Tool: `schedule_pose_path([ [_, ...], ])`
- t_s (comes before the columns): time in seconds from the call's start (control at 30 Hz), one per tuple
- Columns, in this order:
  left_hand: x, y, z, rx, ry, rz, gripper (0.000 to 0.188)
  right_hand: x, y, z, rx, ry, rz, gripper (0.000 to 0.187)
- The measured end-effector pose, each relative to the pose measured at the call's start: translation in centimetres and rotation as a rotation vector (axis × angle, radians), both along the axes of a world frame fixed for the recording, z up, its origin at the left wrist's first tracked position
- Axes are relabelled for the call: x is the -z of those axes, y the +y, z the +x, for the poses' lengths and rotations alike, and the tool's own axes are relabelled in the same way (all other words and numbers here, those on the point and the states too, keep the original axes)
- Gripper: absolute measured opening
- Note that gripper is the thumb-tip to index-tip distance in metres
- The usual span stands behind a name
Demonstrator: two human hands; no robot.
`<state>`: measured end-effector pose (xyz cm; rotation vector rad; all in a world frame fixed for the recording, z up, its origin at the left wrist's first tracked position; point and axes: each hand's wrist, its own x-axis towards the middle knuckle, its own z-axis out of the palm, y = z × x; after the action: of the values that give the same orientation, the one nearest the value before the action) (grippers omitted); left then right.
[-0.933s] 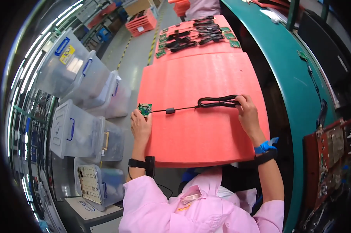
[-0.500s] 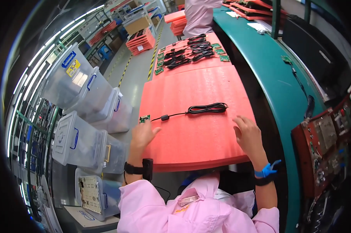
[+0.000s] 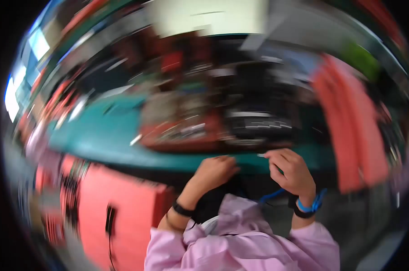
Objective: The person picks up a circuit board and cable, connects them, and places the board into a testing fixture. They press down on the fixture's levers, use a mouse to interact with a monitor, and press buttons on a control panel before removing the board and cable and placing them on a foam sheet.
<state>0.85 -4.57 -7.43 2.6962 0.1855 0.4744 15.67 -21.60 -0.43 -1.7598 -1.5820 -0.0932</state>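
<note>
My left hand (image 3: 214,173) is held over the near edge of the green-topped bench (image 3: 168,159), its fingers curled inward and slightly smeared. Whatever may be inside that hand is hidden. Beside it, my right hand (image 3: 292,172) is raised with thumb and forefinger pinched together. A small pale bit (image 3: 262,155) shows at those fingertips, too blurred to name. At the lower left, away from both hands, a black cable (image 3: 110,219) lies on a pink foam sheet (image 3: 136,217).
Reddish trays of parts (image 3: 186,135) and a dark device (image 3: 258,128) stand on the bench, all blurred. Pink foam sheets (image 3: 349,126) stand upright at the right. A person's pink sleeve (image 3: 39,147) shows at the far left.
My view has swung right, from the foam stack to the bench. The foam and cable now lie at lower left. Both hands have left the foam, and their fingers have curled in.
</note>
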Motion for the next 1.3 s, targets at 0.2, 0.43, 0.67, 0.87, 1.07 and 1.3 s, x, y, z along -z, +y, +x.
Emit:
schedule_pose_path([
  [0.2, 3.1, -1.1, 6.1, 0.136, -0.222, -0.134, 0.015, -6.3, -15.8, 4.8, 0.873, -0.243, -0.23, 0.008],
  [0.43, 3.4, -1.8, 5.6, 0.103, -0.162, -0.227, 0.017, -6.8, -24.1, 21.6, 1.221, -0.241, -0.345, 0.015],
  [0.67, 4.4, -1.3, 6.2, 0.078, -0.206, -0.155, 0.019, -2.6, -24.1, 28.5, 1.546, -0.428, -0.681, 0.035],
  [0.87, 4.7, -1.3, 6.4, 0.029, -0.194, -0.107, 0.022, -3.3, -28.4, 32.8, 1.353, -0.277, -0.598, 0.037],
  [1.07, 4.8, -1.8, 6.7, 0.011, -0.239, -0.019, 0.025, -2.4, -27.5, 30.4, 1.298, -0.385, -0.344, 0.031],
  [1.3, 4.8, -1.4, 6.1, -0.034, -0.222, 0.019, 0.026, -3.4, -22.6, 23.6, 1.02, 0.192, -0.094, 0.034],
])
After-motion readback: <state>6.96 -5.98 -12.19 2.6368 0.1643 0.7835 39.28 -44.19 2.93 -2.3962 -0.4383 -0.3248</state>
